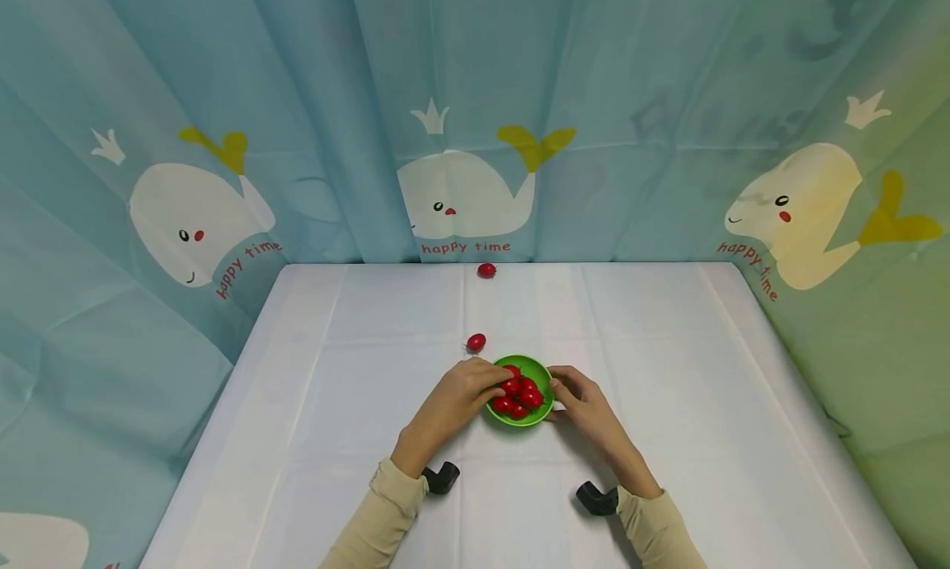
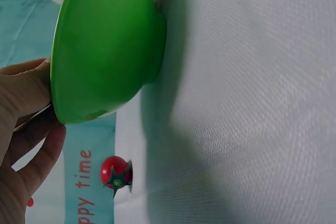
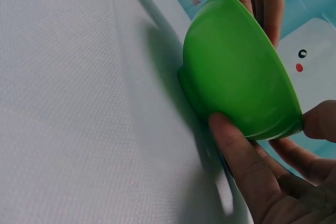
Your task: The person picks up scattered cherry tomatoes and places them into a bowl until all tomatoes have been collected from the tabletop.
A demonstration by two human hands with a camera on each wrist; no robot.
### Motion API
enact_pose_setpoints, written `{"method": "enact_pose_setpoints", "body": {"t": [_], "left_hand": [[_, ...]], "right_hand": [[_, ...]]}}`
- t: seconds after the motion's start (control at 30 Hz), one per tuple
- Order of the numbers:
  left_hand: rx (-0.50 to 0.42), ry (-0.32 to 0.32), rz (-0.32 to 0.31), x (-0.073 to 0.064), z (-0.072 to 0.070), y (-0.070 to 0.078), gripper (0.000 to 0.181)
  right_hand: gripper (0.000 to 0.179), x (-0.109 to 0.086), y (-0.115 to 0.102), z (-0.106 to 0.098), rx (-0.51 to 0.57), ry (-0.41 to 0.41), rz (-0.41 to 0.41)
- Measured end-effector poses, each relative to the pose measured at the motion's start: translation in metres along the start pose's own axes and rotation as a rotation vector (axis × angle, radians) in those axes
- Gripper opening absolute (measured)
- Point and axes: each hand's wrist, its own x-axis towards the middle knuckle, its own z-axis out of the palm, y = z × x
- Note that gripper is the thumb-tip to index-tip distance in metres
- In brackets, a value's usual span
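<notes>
A green bowl of several red cherry tomatoes stands on the white cloth. From the left, my left hand reaches over the rim, its thumb and fingertips pinching at a tomato among the others. Seen from the left wrist, those fingertips pass behind the bowl's rim, which hides what they touch. My right hand grips the bowl's right side. In the right wrist view its thumb is at the rim, and a finger supports the outer wall near the base.
One loose cherry tomato lies just beyond my left hand, and another tomato sits at the table's far edge. Blue curtains with whale prints hang behind the table. Black wrist mounts show by the sleeves.
</notes>
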Motion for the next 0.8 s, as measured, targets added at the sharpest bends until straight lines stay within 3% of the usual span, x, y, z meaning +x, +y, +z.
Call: {"method": "enact_pose_setpoints", "body": {"t": [0.2, 0.5, 0.8], "left_hand": [[0.0, 0.004, -0.007, 0.0, 0.0, -0.002, 0.031], [-0.048, 0.094, -0.077, 0.001, -0.007, -0.005, 0.031], [-0.059, 0.121, -0.144, 0.002, -0.016, -0.014, 0.031]], "right_hand": [[0.039, 0.0, 0.001, 0.0, 0.01, -0.013, -0.007], [0.038, 0.001, 0.002, 0.001, -0.001, 0.001, 0.008], [0.039, 0.0, -0.001, 0.001, -0.025, 0.009, 0.004]]}}
